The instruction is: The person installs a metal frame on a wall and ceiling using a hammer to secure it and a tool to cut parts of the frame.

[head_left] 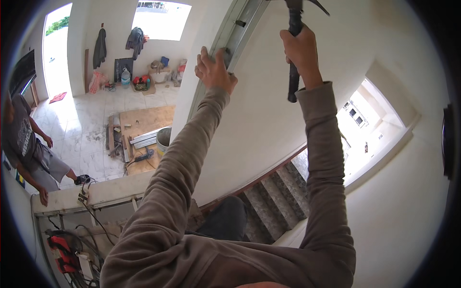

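the right hand (300, 48) is raised high and closed in a full fist around the dark handle of a claw hammer (294, 57), gripping it about midway so that the butt of the handle sticks out below the hand and the head, with its curved claw pointing right, sits at the very top edge of the view. the left hand (213, 69) is raised beside it, fingers bent and pressed against the edge of a grey metal channel (235, 33) that runs up the corner of the white wall (259, 120); its fingertips curl round the channel's edge, though whether they pinch anything small there cannot be told. both arms wear a brown-grey long sleeve (182, 163). far below on the left lies a pale tiled floor (86, 134) with a sheet of plywood (146, 122), a grey bucket (164, 139) and a small power tool on it. against the far wall stand a clear water bottle, a pink bag (97, 81) and a heap of coloured bundles, with jackets hung above them. another person (29, 144) in a grey shirt and shorts leans at the left rim. below the right arm grey stone stairs (278, 192) descend beside a wooden rail. at lower left a red and black tool bag (62, 252) sits among cables under a ledge. daylight comes through tall openings.
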A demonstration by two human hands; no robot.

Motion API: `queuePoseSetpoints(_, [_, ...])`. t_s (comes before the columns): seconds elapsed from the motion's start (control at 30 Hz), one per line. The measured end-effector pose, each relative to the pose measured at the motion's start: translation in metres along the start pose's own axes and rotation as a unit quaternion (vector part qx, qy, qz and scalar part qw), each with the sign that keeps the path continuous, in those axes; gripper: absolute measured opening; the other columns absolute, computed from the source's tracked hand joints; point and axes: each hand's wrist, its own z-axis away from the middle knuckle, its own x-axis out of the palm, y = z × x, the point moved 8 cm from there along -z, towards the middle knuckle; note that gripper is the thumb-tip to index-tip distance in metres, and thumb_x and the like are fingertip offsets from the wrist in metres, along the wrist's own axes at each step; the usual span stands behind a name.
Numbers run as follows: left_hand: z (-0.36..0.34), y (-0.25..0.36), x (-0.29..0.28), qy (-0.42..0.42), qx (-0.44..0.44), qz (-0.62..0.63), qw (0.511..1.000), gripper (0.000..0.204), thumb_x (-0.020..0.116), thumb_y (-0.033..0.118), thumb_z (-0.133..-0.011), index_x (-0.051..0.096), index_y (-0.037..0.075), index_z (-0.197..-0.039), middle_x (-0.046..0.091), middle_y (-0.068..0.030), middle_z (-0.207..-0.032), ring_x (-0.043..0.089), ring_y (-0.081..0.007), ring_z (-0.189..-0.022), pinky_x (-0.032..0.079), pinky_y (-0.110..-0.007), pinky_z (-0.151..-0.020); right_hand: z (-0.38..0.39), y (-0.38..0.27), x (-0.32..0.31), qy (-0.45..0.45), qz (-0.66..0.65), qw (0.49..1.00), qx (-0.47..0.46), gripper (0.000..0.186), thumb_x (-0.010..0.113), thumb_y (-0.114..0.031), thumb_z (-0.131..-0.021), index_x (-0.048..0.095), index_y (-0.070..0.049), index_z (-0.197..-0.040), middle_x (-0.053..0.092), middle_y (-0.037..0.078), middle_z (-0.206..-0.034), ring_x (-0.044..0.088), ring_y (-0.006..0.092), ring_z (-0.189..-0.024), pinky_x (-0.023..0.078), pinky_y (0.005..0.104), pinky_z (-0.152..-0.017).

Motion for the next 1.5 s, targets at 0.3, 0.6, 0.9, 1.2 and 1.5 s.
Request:
queuePoseSetpoints(0.3, [0.004,0.006,-0.004,0.038,-0.006,0.029,0.999,0.074,0.072,0.004,-0.066,0.050,0.024,-0.134,0.027,-0.0225,-0.151,0.026,-0.0453,-0.141,0.021,-0.056,-0.114,0.049,0.104,0.083,-0.133,-0.304,0.920,0.207,0.020,0.063,-0.008,-0.088,0.046,-0.011,-0.079,0.041,-0.005,-0.061,0.038,0.0071,-0.046,0.035,0.0271,-0.042])
queuePoseSetpoints(0.6, [0.005,0.004,-0.004,0.046,0.010,0.033,0.998,0.078,0.070,0.000,-0.064,0.046,0.022,-0.136,0.026,-0.0237,-0.151,0.024,-0.0473,-0.141,0.020,-0.060,-0.113,0.042,0.091,0.102,-0.143,-0.443,0.859,0.214,0.020,0.063,-0.006,-0.088,0.046,-0.011,-0.078,0.037,-0.006,-0.060,0.036,0.0073,-0.047,0.033,0.0277,-0.044])
queuePoseSetpoints(0.9, [0.005,0.012,-0.004,0.053,0.000,0.049,0.997,0.070,0.069,0.002,-0.068,0.051,0.022,-0.133,0.029,-0.0224,-0.148,0.027,-0.0467,-0.140,0.020,-0.057,-0.114,0.039,0.091,0.094,-0.135,-0.448,0.857,0.218,0.016,0.061,-0.004,-0.087,0.047,-0.010,-0.081,0.040,-0.005,-0.062,0.036,0.0069,-0.046,0.034,0.0285,-0.043])
queuePoseSetpoints(1.2, [0.007,0.014,-0.005,0.043,0.015,0.038,0.998,0.078,0.068,-0.001,-0.068,0.045,0.019,-0.140,0.024,-0.0238,-0.154,0.020,-0.0464,-0.144,0.016,-0.060,-0.116,0.023,0.069,0.064,0.037,-0.479,0.869,0.118,0.021,0.071,-0.014,-0.089,0.052,-0.006,-0.083,0.053,0.003,-0.066,0.047,0.0119,-0.043,0.039,0.0296,-0.037])
queuePoseSetpoints(1.5, [0.013,0.009,0.004,0.005,-0.009,0.027,1.000,0.084,0.065,0.000,-0.070,0.039,0.021,-0.147,0.015,-0.0237,-0.157,0.014,-0.0463,-0.147,0.012,-0.061,-0.118,-0.023,0.002,0.037,0.146,-0.400,0.905,-0.011,0.040,0.087,-0.018,-0.076,0.060,0.003,-0.095,0.061,0.008,-0.067,0.050,0.0135,-0.038,0.038,0.0297,-0.033])
